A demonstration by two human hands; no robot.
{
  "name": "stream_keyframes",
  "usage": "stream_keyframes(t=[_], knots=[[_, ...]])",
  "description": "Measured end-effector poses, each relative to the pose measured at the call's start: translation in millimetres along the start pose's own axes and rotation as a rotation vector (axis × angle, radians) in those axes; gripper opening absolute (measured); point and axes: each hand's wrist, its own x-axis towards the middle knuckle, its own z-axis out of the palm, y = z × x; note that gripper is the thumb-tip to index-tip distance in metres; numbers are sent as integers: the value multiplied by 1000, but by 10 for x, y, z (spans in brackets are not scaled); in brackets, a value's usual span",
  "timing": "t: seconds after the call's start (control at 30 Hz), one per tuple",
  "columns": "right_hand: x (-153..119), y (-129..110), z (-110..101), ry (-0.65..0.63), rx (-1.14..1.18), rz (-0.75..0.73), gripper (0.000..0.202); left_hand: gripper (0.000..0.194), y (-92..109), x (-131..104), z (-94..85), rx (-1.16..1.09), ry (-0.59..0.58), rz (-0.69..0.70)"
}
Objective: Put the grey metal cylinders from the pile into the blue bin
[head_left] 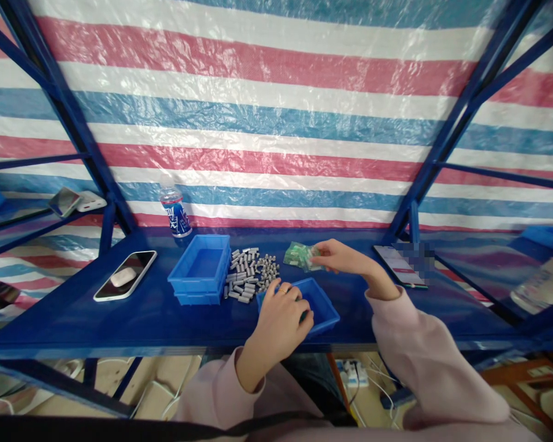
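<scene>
Out to the right, my right hand (338,256) has its fingers closed on the edge of a small clear plastic bag with green on it (297,255). Small pale pieces show through the bag, which rests on the blue table. My left hand (283,316) is over the left part of a blue plastic bin (325,305), its fingers curled. A bit of dark green shows between thumb and fingers, too small to name. Just beyond the left hand lies a pile of small silver metal cylinders (246,273), some long and some short.
Stacked blue bins (198,288) stand left of the cylinders. Farther left, a phone (141,270) lies with a white earbud case (123,277) on it. A labelled bottle (176,212) stands at the back. Another phone (399,265) lies at right, near the blue frame post (415,221).
</scene>
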Motion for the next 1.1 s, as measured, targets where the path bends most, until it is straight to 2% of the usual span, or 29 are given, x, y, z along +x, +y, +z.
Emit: stream_keyframes(t=[0.1, 0.23, 0.4, 0.5, 0.73, 1.0, 1.1], knots=[[-287, -176, -80, -61, 100, -66, 31, 23, 1, 1, -5, 4, -4, -10], [-478, -271, -24, -180, 70, -20, 25, 23, -5, 2, -3, 20, -13, -26], [-401, -273, 196, -124, -90, 24, 17, 19, -7, 3, -6, 29, -33, -25], [-342, -318, 301, -160, -98, 55, 18, 10, 3, 6, -17, 30, -26, -59], [-308, -365, 419, -157, -146, 76, 25, 25, 12, 13, -10, 2, -26, -132], [-307, -390, 469, -156, -162, 96, 29, 40, 9, -7, -29, -48, -16, -125], [-302, -378, 464, -247, -73, 70, 28, 42, 3, -2, -28, -52, -16, -116]])
